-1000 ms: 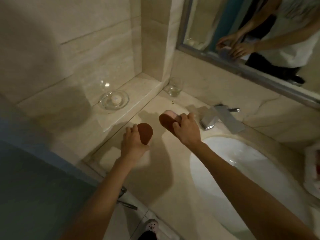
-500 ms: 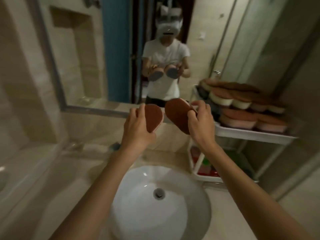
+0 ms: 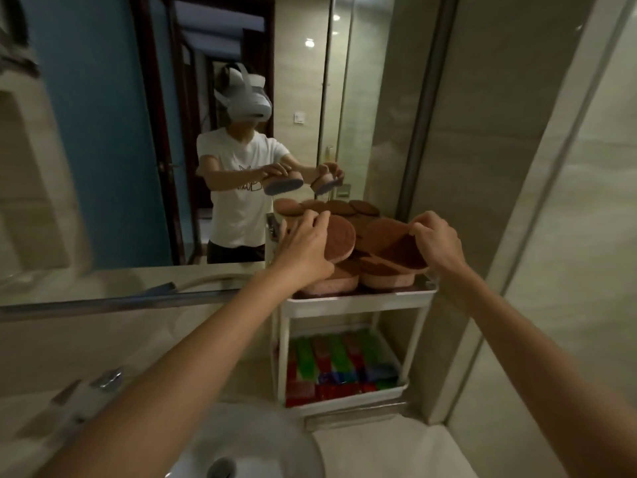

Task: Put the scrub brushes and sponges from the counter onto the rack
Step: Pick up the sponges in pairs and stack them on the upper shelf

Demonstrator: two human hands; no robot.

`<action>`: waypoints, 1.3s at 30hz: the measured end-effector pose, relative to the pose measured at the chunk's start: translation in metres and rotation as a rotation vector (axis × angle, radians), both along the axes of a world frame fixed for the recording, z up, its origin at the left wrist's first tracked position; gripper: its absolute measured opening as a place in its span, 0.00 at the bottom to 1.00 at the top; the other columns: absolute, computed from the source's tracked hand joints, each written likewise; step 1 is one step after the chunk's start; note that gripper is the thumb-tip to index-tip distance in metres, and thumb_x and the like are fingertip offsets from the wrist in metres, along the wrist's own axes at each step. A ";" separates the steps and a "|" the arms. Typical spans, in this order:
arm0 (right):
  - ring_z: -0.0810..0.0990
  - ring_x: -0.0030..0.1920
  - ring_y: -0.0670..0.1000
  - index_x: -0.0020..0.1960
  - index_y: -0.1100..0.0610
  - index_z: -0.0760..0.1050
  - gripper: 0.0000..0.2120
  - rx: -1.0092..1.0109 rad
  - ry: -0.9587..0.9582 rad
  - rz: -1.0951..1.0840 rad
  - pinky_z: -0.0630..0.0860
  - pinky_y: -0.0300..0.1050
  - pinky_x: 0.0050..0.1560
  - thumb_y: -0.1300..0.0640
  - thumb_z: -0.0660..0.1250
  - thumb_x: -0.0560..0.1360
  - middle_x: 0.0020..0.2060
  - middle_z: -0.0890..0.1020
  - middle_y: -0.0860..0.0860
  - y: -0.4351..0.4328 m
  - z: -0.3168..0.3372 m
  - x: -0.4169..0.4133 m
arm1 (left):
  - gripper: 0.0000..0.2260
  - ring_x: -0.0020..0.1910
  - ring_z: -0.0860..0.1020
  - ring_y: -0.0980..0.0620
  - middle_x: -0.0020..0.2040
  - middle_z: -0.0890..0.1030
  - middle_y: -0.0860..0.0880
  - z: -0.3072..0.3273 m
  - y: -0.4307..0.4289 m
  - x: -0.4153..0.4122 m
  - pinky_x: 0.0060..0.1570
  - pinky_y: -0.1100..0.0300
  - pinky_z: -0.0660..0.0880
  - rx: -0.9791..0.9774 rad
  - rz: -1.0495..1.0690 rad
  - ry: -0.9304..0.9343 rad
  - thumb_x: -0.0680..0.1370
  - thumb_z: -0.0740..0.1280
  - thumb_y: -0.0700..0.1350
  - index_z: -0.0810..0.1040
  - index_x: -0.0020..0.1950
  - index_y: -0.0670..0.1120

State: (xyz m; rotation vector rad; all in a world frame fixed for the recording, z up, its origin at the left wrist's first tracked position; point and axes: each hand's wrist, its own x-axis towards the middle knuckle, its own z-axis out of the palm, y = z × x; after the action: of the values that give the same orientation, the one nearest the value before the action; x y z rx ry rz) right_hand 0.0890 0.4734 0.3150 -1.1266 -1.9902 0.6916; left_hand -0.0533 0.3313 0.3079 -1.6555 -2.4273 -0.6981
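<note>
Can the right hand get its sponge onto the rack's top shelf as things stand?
Probably yes: the right hand holds its sponge just over the sponge pile on the top shelf, nothing between.

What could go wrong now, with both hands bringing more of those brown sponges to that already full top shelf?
1. The top shelf is already heaped with sponges, so the ones in the left hand and right hand may slide off the pile.
2. A falling sponge could land in the sink just below.
3. Pressing down might nudge the light white rack, though likely only slightly.
</note>
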 end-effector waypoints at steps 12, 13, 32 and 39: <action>0.73 0.62 0.59 0.69 0.56 0.66 0.21 0.157 -0.485 0.226 0.70 0.49 0.59 0.51 0.58 0.78 0.65 0.74 0.58 0.053 -0.011 -0.021 | 0.29 0.70 0.65 0.44 0.69 0.67 0.45 -0.006 0.049 -0.002 0.74 0.46 0.54 -0.160 0.008 -0.081 0.73 0.65 0.45 0.62 0.73 0.48; 0.72 0.64 0.59 0.71 0.56 0.63 0.25 0.137 -0.526 0.252 0.70 0.50 0.61 0.48 0.60 0.76 0.66 0.72 0.58 0.056 -0.012 -0.021 | 0.29 0.69 0.65 0.44 0.68 0.67 0.45 -0.005 0.051 -0.002 0.73 0.46 0.55 -0.155 0.015 -0.080 0.72 0.65 0.45 0.62 0.73 0.48; 0.57 0.73 0.60 0.75 0.47 0.55 0.34 0.268 -0.684 0.420 0.48 0.58 0.73 0.45 0.65 0.73 0.72 0.62 0.56 0.054 -0.007 -0.019 | 0.27 0.70 0.65 0.44 0.70 0.67 0.44 0.007 0.052 -0.005 0.62 0.55 0.66 -0.145 0.019 -0.184 0.73 0.65 0.42 0.64 0.73 0.48; 0.57 0.74 0.58 0.74 0.45 0.57 0.29 0.281 -0.681 0.440 0.47 0.58 0.74 0.48 0.62 0.75 0.73 0.59 0.53 0.055 -0.025 -0.020 | 0.26 0.72 0.62 0.45 0.72 0.64 0.46 -0.003 0.056 -0.002 0.72 0.49 0.58 -0.220 0.002 -0.038 0.75 0.64 0.48 0.65 0.73 0.50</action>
State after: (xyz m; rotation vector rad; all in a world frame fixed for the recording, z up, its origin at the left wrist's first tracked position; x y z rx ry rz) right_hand 0.0693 0.5280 0.2898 -0.8147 -2.8588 0.2179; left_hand -0.0555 0.3875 0.3049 -1.7296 -2.6138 -0.4806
